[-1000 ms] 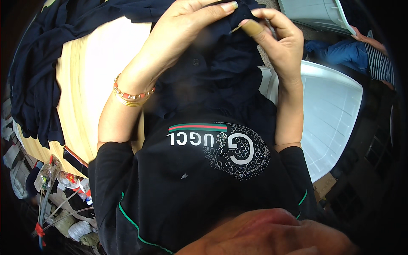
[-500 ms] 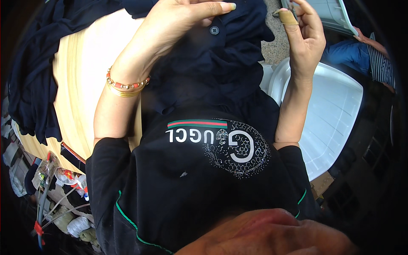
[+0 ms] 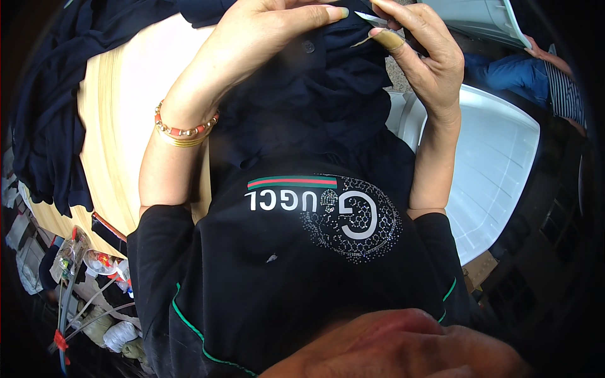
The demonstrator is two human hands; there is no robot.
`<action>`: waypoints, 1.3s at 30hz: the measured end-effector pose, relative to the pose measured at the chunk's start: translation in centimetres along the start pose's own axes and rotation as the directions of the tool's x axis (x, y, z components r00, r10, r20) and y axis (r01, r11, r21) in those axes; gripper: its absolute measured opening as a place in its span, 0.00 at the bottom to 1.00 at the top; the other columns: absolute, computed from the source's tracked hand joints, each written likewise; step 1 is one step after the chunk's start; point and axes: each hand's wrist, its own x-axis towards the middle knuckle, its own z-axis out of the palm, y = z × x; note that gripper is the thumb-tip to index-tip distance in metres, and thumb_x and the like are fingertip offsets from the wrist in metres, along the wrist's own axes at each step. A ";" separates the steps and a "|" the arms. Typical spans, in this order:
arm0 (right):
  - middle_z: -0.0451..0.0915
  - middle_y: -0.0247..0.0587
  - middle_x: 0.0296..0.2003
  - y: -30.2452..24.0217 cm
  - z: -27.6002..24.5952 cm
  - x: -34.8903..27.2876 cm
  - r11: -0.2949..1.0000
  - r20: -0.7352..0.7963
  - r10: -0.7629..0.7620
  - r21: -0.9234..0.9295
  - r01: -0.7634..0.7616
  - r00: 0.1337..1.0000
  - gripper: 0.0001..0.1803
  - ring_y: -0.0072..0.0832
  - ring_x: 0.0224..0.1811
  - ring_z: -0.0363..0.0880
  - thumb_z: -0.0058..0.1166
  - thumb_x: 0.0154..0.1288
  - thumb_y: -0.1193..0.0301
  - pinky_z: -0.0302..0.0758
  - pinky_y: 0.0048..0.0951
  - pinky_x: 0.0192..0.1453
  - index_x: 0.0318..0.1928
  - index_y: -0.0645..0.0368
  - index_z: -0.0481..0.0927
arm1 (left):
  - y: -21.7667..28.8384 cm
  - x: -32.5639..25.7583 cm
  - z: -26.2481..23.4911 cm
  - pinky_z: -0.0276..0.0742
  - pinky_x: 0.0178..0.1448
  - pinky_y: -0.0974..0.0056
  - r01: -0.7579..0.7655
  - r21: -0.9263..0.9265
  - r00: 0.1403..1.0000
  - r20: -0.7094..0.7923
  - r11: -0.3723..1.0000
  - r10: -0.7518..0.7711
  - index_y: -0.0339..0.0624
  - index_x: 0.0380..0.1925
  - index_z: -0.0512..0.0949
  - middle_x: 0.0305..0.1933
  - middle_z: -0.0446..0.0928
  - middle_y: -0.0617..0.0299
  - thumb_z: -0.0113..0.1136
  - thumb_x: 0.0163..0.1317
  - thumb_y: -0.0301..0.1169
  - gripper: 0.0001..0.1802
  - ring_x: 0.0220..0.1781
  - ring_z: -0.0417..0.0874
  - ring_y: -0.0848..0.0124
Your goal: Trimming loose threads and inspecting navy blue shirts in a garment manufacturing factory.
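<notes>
My left hand [image 3: 268,34] lies on a dark navy garment [image 3: 321,101] held up in front of my chest, fingers pressing the cloth just above a dark button [image 3: 308,46]. My right hand [image 3: 423,53] pinches a small metal blade-like tool [image 3: 372,19] at the garment's upper edge; its forefinger wears a tan wrap. The two hands nearly meet at the top of the picture. A beaded bracelet and gold bangles circle my left wrist [image 3: 184,129].
A pale wooden table [image 3: 120,126] lies to the left with more dark navy cloth [image 3: 44,107] piled on it. A white plastic chair [image 3: 498,170] stands at right. Another person in blue trousers [image 3: 523,72] sits at upper right. Bags and clutter [image 3: 82,277] lie lower left.
My right hand moved away from the garment, then came back to its upper edge beside my left fingers. My left hand stayed on the cloth.
</notes>
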 end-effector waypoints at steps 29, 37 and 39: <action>0.80 0.36 0.30 -0.4 -0.5 0.1 0.999 0.087 -0.018 0.049 0.013 0.996 0.18 0.25 0.30 0.75 0.71 0.58 0.79 0.70 0.25 0.35 0.51 0.66 0.88 | -1.2 0.6 -1.6 0.75 0.51 0.76 -0.276 -0.054 0.923 0.265 0.960 0.280 0.33 0.48 0.83 0.42 0.84 0.67 0.59 0.73 0.23 0.08 0.44 0.80 0.82; 0.81 0.39 0.30 -0.3 -0.4 0.1 0.997 0.115 -0.014 0.080 0.005 0.993 0.15 0.27 0.31 0.78 0.70 0.59 0.80 0.72 0.25 0.36 0.49 0.67 0.88 | -2.6 1.5 -2.6 0.75 0.52 0.76 -0.507 -0.165 0.749 0.401 0.846 0.527 0.33 0.47 0.83 0.42 0.84 0.66 0.59 0.73 0.23 0.08 0.44 0.80 0.82; 0.82 0.38 0.31 -0.2 -0.3 -0.1 0.995 0.086 0.007 0.103 -0.016 0.996 0.15 0.25 0.31 0.77 0.70 0.60 0.80 0.72 0.24 0.36 0.49 0.67 0.88 | -0.1 0.0 -1.1 0.75 0.52 0.76 0.008 0.026 0.992 0.128 1.000 -0.011 0.33 0.48 0.83 0.41 0.84 0.67 0.59 0.74 0.23 0.08 0.44 0.80 0.82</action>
